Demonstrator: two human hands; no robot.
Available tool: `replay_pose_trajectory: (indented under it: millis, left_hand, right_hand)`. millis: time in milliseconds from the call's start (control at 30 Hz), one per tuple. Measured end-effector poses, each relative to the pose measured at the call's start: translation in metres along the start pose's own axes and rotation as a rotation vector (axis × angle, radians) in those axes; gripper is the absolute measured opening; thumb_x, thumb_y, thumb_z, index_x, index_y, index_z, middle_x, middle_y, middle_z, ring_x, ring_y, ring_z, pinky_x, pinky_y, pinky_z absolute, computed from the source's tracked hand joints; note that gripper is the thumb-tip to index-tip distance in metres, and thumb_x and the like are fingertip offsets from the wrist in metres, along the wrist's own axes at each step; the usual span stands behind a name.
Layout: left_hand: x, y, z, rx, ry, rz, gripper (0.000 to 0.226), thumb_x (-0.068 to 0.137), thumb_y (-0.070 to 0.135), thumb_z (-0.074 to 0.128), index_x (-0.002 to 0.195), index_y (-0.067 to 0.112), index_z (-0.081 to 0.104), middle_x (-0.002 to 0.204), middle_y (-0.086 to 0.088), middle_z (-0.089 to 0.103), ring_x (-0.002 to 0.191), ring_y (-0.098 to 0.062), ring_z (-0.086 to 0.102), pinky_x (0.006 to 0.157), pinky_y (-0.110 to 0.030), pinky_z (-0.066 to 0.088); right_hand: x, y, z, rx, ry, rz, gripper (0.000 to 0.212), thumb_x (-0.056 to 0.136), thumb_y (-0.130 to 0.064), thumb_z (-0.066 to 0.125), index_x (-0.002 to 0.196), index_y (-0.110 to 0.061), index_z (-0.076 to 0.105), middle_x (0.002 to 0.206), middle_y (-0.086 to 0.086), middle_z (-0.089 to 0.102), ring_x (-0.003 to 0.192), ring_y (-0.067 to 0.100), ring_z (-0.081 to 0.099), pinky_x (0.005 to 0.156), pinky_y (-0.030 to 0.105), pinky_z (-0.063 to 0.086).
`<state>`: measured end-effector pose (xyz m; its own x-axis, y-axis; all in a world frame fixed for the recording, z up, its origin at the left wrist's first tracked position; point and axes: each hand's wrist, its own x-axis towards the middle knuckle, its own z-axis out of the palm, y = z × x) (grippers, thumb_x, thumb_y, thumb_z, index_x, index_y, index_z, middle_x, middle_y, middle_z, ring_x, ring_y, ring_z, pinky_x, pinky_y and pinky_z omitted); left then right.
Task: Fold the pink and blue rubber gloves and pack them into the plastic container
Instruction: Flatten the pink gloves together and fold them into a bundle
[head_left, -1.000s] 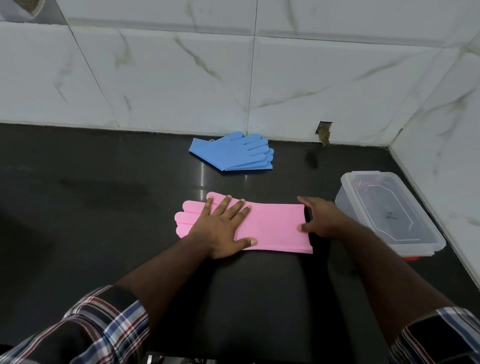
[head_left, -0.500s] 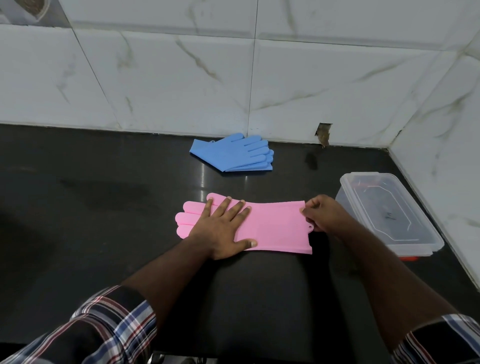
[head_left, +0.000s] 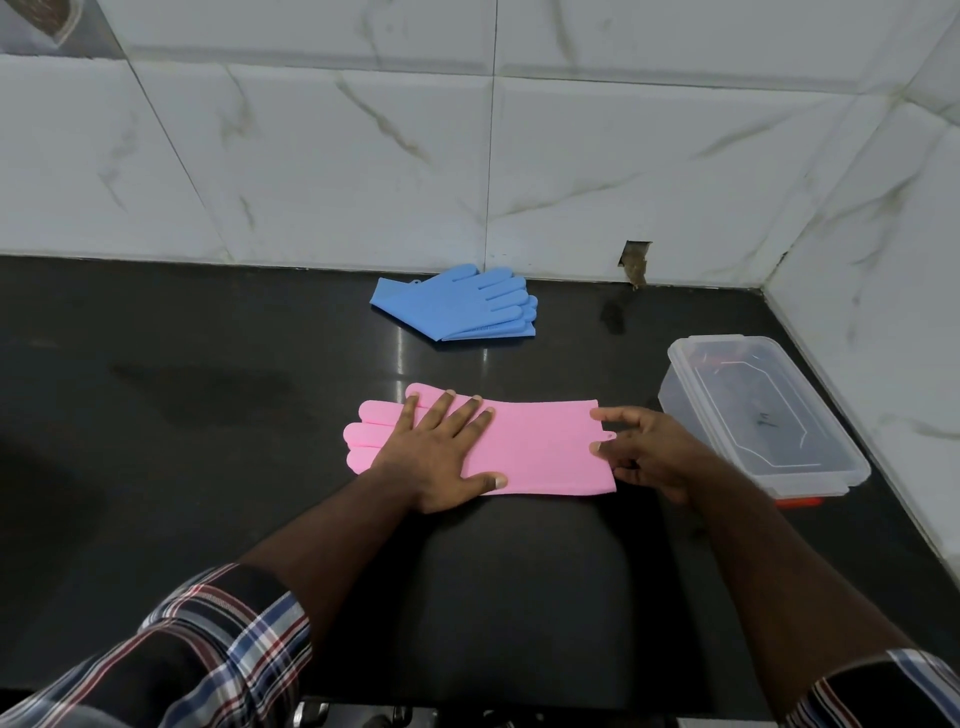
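Head view: pink gloves lie left-right, fingers leftward, left hand flat atop, right hand relaxed at cuff.

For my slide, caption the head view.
Left hand pressing pink gloves flat, right hand at their cuff.

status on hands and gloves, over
Left hand flat on pink rubber gloves; right hand fingering cuff edge. Blue rubber gloves unfolded. Lid on plastic container.
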<state>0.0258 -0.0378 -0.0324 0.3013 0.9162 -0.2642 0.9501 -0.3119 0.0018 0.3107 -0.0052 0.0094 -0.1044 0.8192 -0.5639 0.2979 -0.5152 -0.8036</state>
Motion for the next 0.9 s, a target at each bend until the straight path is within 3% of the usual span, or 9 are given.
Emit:
replay_pose_trajectory:
  millis: [133,233,400,567,800,900]
  left_hand:
    - [-0.001,0.0,-0.001,-0.003,-0.005,0.0,0.095,0.081,0.088,0.009,0.157,0.035,-0.015,0.167,0.007,-0.016,0.154,-0.022,-0.018,0.119,-0.062,-0.014]
    - [0.0,0.001,-0.002,-0.002,-0.01,-0.005,0.095,0.082,0.088,0.009,0.157,0.036,-0.015,0.167,0.007,-0.016,0.154,-0.023,-0.018,0.119,-0.062,-0.013]
    - [-0.001,0.0,-0.001,0.003,-0.007,-0.003,0.094,0.082,0.088,0.01,0.157,0.036,-0.016,0.167,0.007,-0.016,0.154,-0.023,-0.018,0.119,-0.062,-0.013]
    - [-0.001,0.0,-0.001,0.0,-0.007,-0.004,0.095,0.081,0.089,0.009,0.157,0.037,-0.016,0.167,0.007,-0.016,0.154,-0.022,-0.018,0.119,-0.062,-0.012]
    - [-0.005,-0.002,-0.003,-0.042,0.016,-0.012,0.095,0.081,0.089,0.011,0.157,0.038,-0.015,0.168,0.007,-0.015,0.154,-0.021,-0.017,0.12,-0.06,-0.011]
    - [-0.009,-0.007,-0.006,-0.033,0.007,-0.022,0.095,0.081,0.089,0.015,0.157,0.038,-0.013,0.168,0.008,-0.015,0.154,-0.022,-0.016,0.119,-0.061,-0.012]
  right_hand:
    - [-0.005,-0.005,0.001,-0.044,-0.006,-0.014,0.05,0.077,0.008,0.074,0.12,-0.017,0.067,0.107,0.01,0.066,0.093,0.023,0.068,0.064,0.026,0.056]
    - [-0.011,-0.009,0.0,-0.074,-0.015,-0.017,0.058,0.075,0.013,0.074,0.123,-0.018,0.064,0.114,0.01,0.058,0.095,0.026,0.065,0.058,0.027,0.058]
    - [-0.019,-0.017,-0.001,-0.034,-0.099,-0.015,0.076,0.074,0.019,0.07,0.137,-0.019,0.054,0.127,0.007,0.054,0.104,0.031,0.062,0.066,0.034,0.06]
    - [-0.025,-0.03,0.001,0.066,-0.19,-0.075,0.083,0.077,0.021,0.064,0.145,-0.021,0.043,0.127,0.008,0.059,0.104,0.034,0.068,0.078,0.044,0.06]
    - [-0.031,-0.037,-0.002,0.004,-0.158,-0.137,0.084,0.079,0.022,0.06,0.148,-0.022,0.04,0.125,-0.001,0.055,0.091,0.028,0.069,0.064,0.032,0.058]
    - [-0.034,-0.04,-0.009,-0.054,-0.117,-0.14,0.083,0.081,0.021,0.059,0.149,-0.021,0.038,0.124,0.003,0.053,0.081,0.023,0.064,0.056,0.027,0.055]
